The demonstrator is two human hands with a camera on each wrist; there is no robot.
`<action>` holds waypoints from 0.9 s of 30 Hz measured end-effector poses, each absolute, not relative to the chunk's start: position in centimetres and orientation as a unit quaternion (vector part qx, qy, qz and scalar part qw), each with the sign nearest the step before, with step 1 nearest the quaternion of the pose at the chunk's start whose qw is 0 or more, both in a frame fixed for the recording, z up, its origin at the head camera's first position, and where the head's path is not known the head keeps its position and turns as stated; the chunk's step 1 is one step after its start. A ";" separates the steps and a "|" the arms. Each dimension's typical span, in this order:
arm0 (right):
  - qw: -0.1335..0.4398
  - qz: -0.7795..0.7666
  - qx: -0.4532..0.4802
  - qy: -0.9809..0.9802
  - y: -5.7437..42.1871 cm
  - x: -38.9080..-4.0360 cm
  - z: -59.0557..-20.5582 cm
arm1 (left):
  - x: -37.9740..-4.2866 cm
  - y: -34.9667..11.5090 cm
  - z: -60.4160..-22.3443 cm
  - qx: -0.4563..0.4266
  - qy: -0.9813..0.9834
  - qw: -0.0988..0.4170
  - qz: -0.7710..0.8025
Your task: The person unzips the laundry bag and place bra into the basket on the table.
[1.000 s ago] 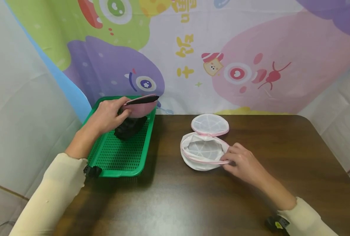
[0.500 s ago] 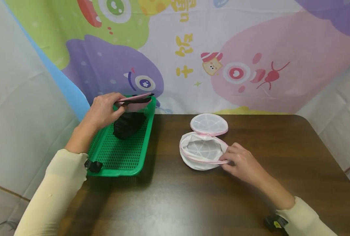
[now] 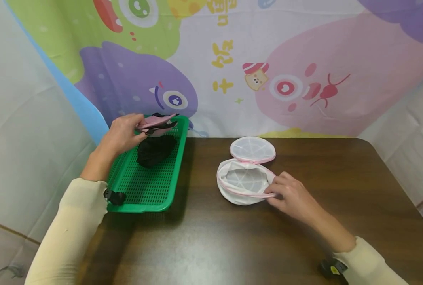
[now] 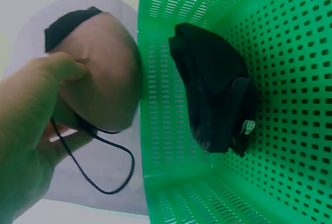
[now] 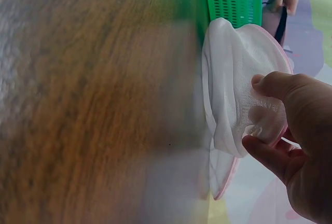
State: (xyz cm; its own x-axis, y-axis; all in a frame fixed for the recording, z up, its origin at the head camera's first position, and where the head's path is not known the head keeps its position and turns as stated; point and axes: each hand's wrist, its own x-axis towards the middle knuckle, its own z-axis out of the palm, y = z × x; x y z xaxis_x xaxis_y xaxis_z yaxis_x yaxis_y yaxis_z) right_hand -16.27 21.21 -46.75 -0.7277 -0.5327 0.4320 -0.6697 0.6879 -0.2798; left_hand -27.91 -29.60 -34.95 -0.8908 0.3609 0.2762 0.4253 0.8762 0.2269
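Observation:
My left hand [image 3: 124, 134] pinches a bra [image 3: 155, 122] with pink cup linings and black trim, over the far end of the green basket [image 3: 177, 174]. In the left wrist view a thin black strap hangs in a loop from the bra [image 4: 106, 73]. A crumpled black fabric garment [image 4: 212, 94] with a small white tag lies inside the basket. My right hand [image 3: 293, 196] pinches the pink-edged rim of a white mesh laundry bag [image 3: 245, 200], thumb on one side of the fabric. The bag's mouth is unzipped, and its round lid [image 3: 253, 150] is folded back behind it.
The brown wooden table [image 3: 211, 241] meets a cartoon-printed cloth [image 3: 225, 111] at its far edge. Pale cloth panels stand at left and right. A small black camera [image 3: 115, 196] is strapped to the left wrist, another [image 3: 334, 269] to the right.
My left hand has drawn the bra slightly left and tilted it, apart from the black garment, which stays in the basket. My right hand holds the bag rim as before.

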 end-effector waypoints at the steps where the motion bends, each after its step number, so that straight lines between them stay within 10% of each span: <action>1: 0.162 0.213 0.333 -0.904 21.2 -16.3 -46.8 | -28.1 -29.7 -35.0 -0.202 -0.965 0.097 -0.138; 15: 0.173 0.213 0.337 -0.901 21.2 -16.4 -46.7 | -29.7 -30.9 -36.1 -0.206 -0.973 0.033 -0.099; 22: 0.178 0.215 0.340 -0.898 21.3 -16.4 -46.6 | -37.1 -36.6 -44.7 -0.235 -0.970 -0.017 -0.057; 27: 0.179 0.215 0.343 -0.897 21.3 -16.5 -46.6 | -36.4 -35.6 -44.7 -0.213 -0.973 -0.075 -0.040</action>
State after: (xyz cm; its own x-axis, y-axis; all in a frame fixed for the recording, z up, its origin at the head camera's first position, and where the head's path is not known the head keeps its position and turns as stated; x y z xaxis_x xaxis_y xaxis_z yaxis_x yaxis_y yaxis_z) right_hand -16.47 21.27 -46.58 -0.7012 -0.5380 0.4677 -0.6915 0.6729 -0.2628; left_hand -36.43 -35.62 -44.68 -0.8979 0.4211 -0.1280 0.4092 0.9059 0.1095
